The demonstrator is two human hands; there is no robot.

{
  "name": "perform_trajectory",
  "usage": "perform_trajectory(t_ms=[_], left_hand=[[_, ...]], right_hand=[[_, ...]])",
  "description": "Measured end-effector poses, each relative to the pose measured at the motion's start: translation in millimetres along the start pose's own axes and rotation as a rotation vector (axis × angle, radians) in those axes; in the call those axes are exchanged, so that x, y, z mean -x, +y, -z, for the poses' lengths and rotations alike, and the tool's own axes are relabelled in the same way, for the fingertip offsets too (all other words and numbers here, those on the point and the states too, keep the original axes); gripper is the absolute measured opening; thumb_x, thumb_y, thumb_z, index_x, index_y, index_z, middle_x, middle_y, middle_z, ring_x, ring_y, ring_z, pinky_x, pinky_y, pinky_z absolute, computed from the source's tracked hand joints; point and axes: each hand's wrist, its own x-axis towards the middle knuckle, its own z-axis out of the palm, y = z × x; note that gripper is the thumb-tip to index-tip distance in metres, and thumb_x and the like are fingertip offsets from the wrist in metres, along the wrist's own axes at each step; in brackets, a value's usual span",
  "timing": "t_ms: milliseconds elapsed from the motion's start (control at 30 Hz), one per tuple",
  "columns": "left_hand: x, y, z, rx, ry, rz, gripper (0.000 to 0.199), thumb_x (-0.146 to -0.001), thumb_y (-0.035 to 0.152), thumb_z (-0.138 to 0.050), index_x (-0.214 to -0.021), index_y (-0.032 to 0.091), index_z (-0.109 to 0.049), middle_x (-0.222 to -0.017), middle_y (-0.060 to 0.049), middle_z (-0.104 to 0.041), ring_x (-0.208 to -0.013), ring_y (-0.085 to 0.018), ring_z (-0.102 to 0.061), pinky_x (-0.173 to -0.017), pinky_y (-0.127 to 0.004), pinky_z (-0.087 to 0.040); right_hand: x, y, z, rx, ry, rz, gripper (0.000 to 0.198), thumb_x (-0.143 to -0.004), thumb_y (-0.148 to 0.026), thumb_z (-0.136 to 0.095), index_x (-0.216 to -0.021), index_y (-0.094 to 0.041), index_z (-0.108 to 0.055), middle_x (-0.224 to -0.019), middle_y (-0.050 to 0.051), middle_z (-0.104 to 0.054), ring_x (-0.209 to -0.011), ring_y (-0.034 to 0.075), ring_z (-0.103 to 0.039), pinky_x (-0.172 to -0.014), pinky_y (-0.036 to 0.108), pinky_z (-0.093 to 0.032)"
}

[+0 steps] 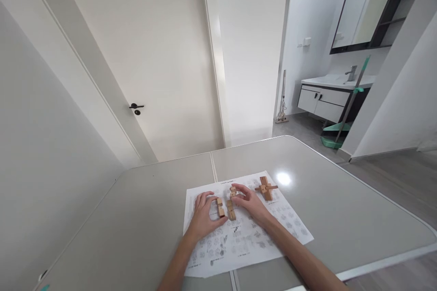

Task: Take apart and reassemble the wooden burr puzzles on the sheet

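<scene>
My left hand (204, 217) curves round a notched wooden puzzle piece (220, 208), with the index finger at its far end and the thumb at its near end. My right hand (251, 203) pinches another notched wooden piece (232, 191) between thumb and index finger. Just below that, a third notched piece (231, 211) lies between the two hands. Several wooden pieces fitted together as a cross (266, 188) sit to the right, beyond my right hand. Under everything is a white printed sheet (244, 248) with small diagrams; its fine print is too small to read.
The grey folding table (153, 223) has a seam running through its middle and a pale raised edge. Past it stand a door with a black handle (136, 107), a mop (283, 100), a green dustpan (331, 141) and a washbasin cabinet (324, 100).
</scene>
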Motion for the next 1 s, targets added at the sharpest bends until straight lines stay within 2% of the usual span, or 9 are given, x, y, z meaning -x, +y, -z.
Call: perform_trajectory(t_ms=[100, 200, 267, 400, 533, 700, 833, 1000], left_hand=[[0.4, 1.6, -3.2, -0.031, -0.011, -0.016, 0.078, -0.064, 0.046, -0.088, -0.133, 0.03, -0.056, -0.146, -0.011, -0.047, -0.138, -0.039, -0.037, -0.112, -0.058, -0.036], [-1.0, 5.3, -9.7, -0.043, -0.01, -0.029, 0.086, -0.061, 0.056, -0.089, -0.135, 0.029, -0.056, -0.15, -0.012, -0.043, -0.141, -0.043, -0.032, -0.112, -0.062, -0.033], [-2.5, 9.3, -13.6, -0.036, -0.005, -0.041, 0.079, -0.063, 0.055, -0.089, -0.131, 0.029, -0.059, -0.15, -0.012, -0.043, -0.141, -0.043, -0.031, -0.112, -0.062, -0.032], [-4.9, 17.9, -14.1, 0.017, 0.017, -0.071, 0.055, -0.069, 0.04, -0.087, -0.118, 0.029, -0.064, -0.145, -0.009, -0.049, -0.14, -0.039, -0.034, -0.112, -0.058, -0.034], [-5.3, 22.0, -10.6, 0.13, 0.049, -0.082, 0.055, -0.066, 0.026, -0.087, -0.115, 0.028, -0.06, -0.137, -0.007, -0.058, -0.135, -0.035, -0.043, -0.112, -0.054, -0.036], [-3.9, 22.2, -12.5, 0.264, 0.127, 0.028, 0.057, -0.073, 0.02, -0.079, -0.124, 0.027, -0.054, -0.129, -0.007, -0.064, -0.122, -0.029, -0.059, -0.104, -0.047, -0.047], [-2.8, 24.1, -12.0, 0.24, 0.164, 0.017, 0.055, -0.076, 0.025, -0.079, -0.126, 0.028, -0.056, -0.124, -0.006, -0.067, -0.117, -0.028, -0.062, -0.1, -0.046, -0.05], [-2.2, 25.7, -10.0, 0.119, 0.221, -0.093, 0.055, -0.079, 0.02, -0.074, -0.13, 0.029, -0.055, -0.121, -0.007, -0.069, -0.111, -0.029, -0.065, -0.095, -0.047, -0.053]], right_hand=[[-0.2, 1.3, 0.2, -0.007, -0.01, 0.014, 0.06, -0.072, -0.044, -0.085, -0.125, -0.025, -0.066, -0.089, 0.002, -0.07, -0.078, 0.02, -0.063, -0.084, 0.037, -0.051], [-0.6, 2.8, 0.0, 0.002, 0.002, 0.018, 0.062, -0.071, -0.044, -0.086, -0.126, -0.025, -0.065, -0.092, 0.003, -0.07, -0.08, 0.021, -0.064, -0.085, 0.038, -0.052], [-0.6, 3.7, -0.3, 0.001, 0.005, 0.023, 0.062, -0.071, -0.043, -0.086, -0.125, -0.024, -0.064, -0.095, 0.004, -0.07, -0.082, 0.021, -0.065, -0.085, 0.038, -0.053], [0.9, 4.3, -1.9, 0.014, -0.001, 0.063, 0.057, -0.07, -0.04, -0.087, -0.121, -0.025, -0.064, -0.103, 0.004, -0.07, -0.086, 0.02, -0.065, -0.087, 0.037, -0.054], [3.5, 3.3, -5.3, 0.065, -0.001, 0.101, 0.056, -0.071, -0.04, -0.086, -0.12, -0.024, -0.062, -0.095, 0.002, -0.068, -0.084, 0.019, -0.064, -0.083, 0.034, -0.054], [6.5, 1.5, -10.1, 0.122, -0.013, 0.115, 0.054, -0.074, -0.04, -0.083, -0.121, -0.023, -0.062, -0.086, 0.0, -0.066, -0.079, 0.018, -0.063, -0.076, 0.032, -0.053], [11.0, 1.2, -14.0, 0.222, -0.025, 0.16, 0.054, -0.076, -0.037, -0.08, -0.125, -0.023, -0.063, -0.081, -0.002, -0.062, -0.078, 0.018, -0.061, -0.075, 0.032, -0.052], [17.3, 0.8, -20.2, 0.372, 0.011, 0.263, 0.049, -0.075, -0.035, -0.08, -0.12, -0.024, -0.064, -0.092, 0.001, -0.064, -0.077, 0.019, -0.06, -0.069, 0.031, -0.052]])
